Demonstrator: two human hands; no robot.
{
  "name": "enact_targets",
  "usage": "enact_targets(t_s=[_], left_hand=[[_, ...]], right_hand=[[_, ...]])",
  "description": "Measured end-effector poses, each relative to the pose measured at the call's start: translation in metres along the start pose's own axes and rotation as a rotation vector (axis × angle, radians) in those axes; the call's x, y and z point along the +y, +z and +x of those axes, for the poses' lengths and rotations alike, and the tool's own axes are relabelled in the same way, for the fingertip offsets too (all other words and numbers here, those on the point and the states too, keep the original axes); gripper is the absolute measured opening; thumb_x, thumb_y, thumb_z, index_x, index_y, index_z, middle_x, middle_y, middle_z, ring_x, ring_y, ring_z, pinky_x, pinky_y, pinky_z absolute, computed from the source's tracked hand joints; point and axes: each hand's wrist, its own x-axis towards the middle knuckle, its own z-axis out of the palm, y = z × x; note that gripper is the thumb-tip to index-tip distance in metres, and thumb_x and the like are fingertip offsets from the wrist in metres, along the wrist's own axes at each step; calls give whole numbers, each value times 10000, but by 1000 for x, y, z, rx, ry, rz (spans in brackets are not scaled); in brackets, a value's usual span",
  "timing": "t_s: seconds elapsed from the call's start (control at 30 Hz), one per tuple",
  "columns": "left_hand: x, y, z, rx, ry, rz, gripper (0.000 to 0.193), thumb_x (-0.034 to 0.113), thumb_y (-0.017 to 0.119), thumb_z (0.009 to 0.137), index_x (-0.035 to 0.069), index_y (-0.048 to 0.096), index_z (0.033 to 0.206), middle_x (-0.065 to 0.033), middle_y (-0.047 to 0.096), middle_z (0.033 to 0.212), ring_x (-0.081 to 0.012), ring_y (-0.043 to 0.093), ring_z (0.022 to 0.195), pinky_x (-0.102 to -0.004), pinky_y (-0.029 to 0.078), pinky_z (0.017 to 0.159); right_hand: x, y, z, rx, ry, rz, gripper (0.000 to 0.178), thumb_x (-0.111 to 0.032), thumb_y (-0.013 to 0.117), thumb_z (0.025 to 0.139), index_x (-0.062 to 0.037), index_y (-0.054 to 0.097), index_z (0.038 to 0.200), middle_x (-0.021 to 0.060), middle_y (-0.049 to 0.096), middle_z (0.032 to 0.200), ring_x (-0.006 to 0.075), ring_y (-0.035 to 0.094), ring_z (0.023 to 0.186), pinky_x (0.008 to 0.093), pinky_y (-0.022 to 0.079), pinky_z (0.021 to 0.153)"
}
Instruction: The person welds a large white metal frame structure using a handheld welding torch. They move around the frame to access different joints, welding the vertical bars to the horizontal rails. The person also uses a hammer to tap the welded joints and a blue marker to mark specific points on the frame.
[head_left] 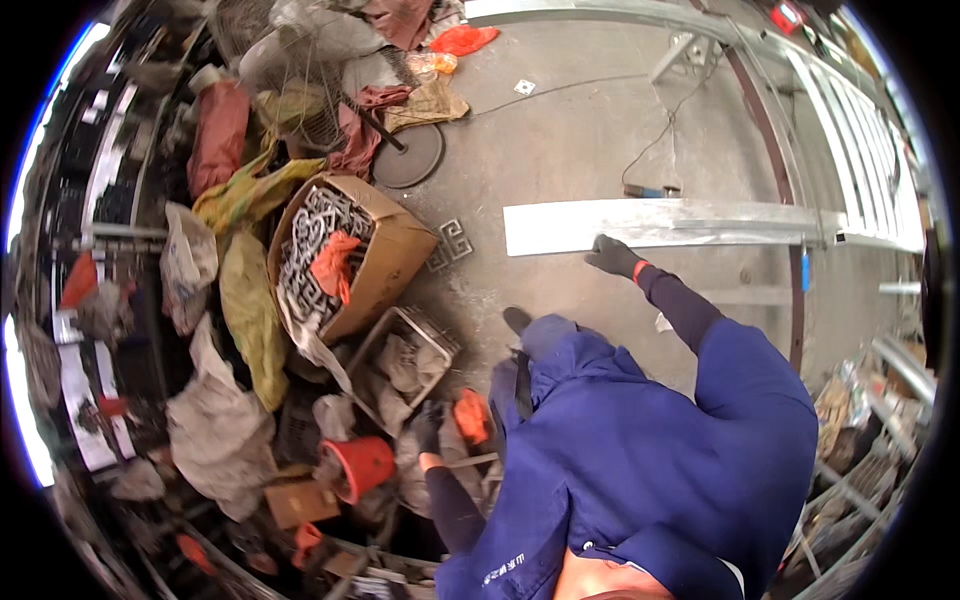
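Dark gloves cover both of my hands. My right hand (612, 256) is at the near edge of a long white-and-silver panel (560, 228), its fingers curled; whether they grip the edge is unclear. My left hand (428, 427) reaches low among the clutter on the left, beside a grey plastic crate (447, 352) holding cloth-like material. Its fingers blend into the dark surroundings. A red bucket (365, 468) lies tilted to the left of that hand, and an orange cloth (471, 415) lies to its right.
A cardboard box (395, 255) full of grey metal pieces stands at left, near sacks (250, 310) and a wire fan guard (290, 90). One angular metal piece (449, 245) lies on the floor. A blue-handled tool (650, 191) with a cord lies beyond the panel; metal frames (850, 150) stand right.
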Motion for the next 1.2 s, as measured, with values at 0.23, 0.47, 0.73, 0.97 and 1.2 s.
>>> enact_targets(t_s=[0.23, 0.47, 0.73, 0.97, 1.2], left_hand=[[176, -118, 134, -305, 11, -882, 367, 340, 485, 934, 6, 629, 987, -80, 632, 892, -150, 578, 794, -289, 463, 748], [551, -317, 186, -284, 1600, -338, 173, 164, 701, 728, 71, 582, 813, -63, 581, 772, -204, 571, 706, -302, 454, 648], [791, -343, 185, -1090, 2228, -492, 169, 280, 581, 701, 124, 624, 751, -41, 604, 697, -233, 597, 621, -374, 438, 509], [910, -376, 318, -1390, 2220, -622, 174, 271, 588, 708, 114, 615, 777, -48, 604, 711, -228, 598, 624, -366, 444, 519], [1036, -402, 404, -1616, 2197, -638, 181, 262, 595, 715, 104, 607, 803, -54, 605, 726, -222, 599, 627, -359, 449, 528]], right_hand=[[-56, 22, 132, -196, 42, -181, 718, -508, 617, 697, 91, 546, 1086, 290, 574, 1099, 384, 560, 1044, 408, 443, 892], [-43, 69, 173, -262, 158, -341, 576, -524, 539, 758, -29, 630, 1040, 235, 617, 1014, 369, 587, 982, 442, 452, 859], [-113, -8, 299, -168, 454, 89, 558, -501, 541, 770, -30, 613, 1061, 231, 614, 1024, 370, 585, 988, 443, 453, 858], [-98, -83, 376, -149, 653, 207, 543, -481, 542, 781, -32, 599, 1079, 228, 611, 1034, 371, 584, 993, 444, 455, 857], [-84, -174, 503, -25, 712, 292, 528, -462, 544, 791, -33, 584, 1097, 224, 609, 1044, 371, 582, 998, 444, 456, 856]])
